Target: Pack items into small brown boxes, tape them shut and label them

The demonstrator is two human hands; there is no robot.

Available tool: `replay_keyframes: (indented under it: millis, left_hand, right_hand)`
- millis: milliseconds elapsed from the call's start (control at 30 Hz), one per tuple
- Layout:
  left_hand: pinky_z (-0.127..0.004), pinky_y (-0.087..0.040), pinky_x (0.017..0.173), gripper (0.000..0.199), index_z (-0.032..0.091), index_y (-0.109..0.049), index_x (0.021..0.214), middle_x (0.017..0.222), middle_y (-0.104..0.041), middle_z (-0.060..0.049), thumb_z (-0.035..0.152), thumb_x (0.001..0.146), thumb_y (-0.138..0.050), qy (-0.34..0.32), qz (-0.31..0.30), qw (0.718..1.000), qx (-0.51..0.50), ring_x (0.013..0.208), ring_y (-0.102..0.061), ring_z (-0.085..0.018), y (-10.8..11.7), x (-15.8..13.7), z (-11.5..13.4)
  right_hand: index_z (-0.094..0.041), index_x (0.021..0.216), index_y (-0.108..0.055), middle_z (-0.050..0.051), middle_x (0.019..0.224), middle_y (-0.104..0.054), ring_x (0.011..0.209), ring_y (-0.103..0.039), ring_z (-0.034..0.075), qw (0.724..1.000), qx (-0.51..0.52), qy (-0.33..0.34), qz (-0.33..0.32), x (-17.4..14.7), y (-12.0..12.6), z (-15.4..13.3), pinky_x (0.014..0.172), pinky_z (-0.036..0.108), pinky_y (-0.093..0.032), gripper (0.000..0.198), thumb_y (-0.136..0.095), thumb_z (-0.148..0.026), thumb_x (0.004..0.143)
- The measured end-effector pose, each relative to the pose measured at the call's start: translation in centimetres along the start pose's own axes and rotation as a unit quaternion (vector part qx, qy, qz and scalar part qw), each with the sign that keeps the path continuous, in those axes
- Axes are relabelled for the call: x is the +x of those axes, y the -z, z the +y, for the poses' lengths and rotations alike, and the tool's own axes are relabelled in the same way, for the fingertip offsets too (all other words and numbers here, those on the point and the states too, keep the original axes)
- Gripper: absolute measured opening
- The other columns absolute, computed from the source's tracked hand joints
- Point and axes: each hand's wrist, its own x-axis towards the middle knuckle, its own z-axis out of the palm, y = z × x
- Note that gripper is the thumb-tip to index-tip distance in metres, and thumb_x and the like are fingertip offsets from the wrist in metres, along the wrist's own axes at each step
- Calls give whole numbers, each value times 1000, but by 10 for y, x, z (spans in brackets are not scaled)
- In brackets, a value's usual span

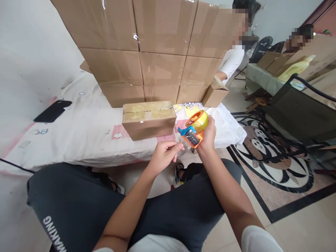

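My right hand [208,134] is closed around an orange and blue tape dispenser [193,136], held in the air just past the table's front edge. A roll of yellowish clear tape [200,120] sits on it. My left hand [168,154] is to the left of the dispenser, its thumb and fingertips pinched together near the blue cutter. Whatever lies between those fingertips is too small to make out. Beyond both hands a closed cardboard box [149,124] rests on the table, with strips of tape across its top.
Behind the box rises a stack of several cartons [162,66]. A smaller carton [215,92] stands at its right, near a person's white sleeve [233,59]. A black phone [52,111] lies on the cloth-covered table [86,140]. To the right is a dark chair [286,119].
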Motion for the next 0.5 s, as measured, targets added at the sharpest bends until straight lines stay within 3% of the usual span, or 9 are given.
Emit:
replay_keyframes:
  millis: [233,367,433,500]
  left_hand:
    - [-23,-39,53,48,13,-74,83,45,-53,3,59,87,-62,17,-31,999,-28,45,-47,-9,4,0,-4]
    - [-24,-39,55,48,13,-75,84,46,-53,3,58,88,-61,9,-33,999,-35,47,-47,-10,3,0,-5]
    - [-24,-38,55,47,13,-75,84,45,-51,4,58,89,-61,10,-39,998,-45,46,-45,-9,2,-1,-4]
    - [-24,-38,55,46,14,-74,83,44,-50,4,57,89,-61,12,-38,998,-55,45,-44,-9,3,-3,-2]
  right_hand:
    - [-16,82,-59,3,64,-66,57,-65,16,998,40,-43,-14,4,4,2,57,28,-57,33,-41,-42,91]
    - [-18,81,-57,0,62,-64,55,-65,14,997,43,-60,10,6,2,6,57,25,-56,28,-49,-43,88]
    - [-18,81,-56,-1,62,-63,55,-64,14,999,27,-42,13,7,1,8,57,25,-56,32,-52,-49,87]
    - [-18,82,-57,0,64,-63,57,-64,15,999,-4,42,24,10,5,10,59,27,-56,37,-49,-54,89]
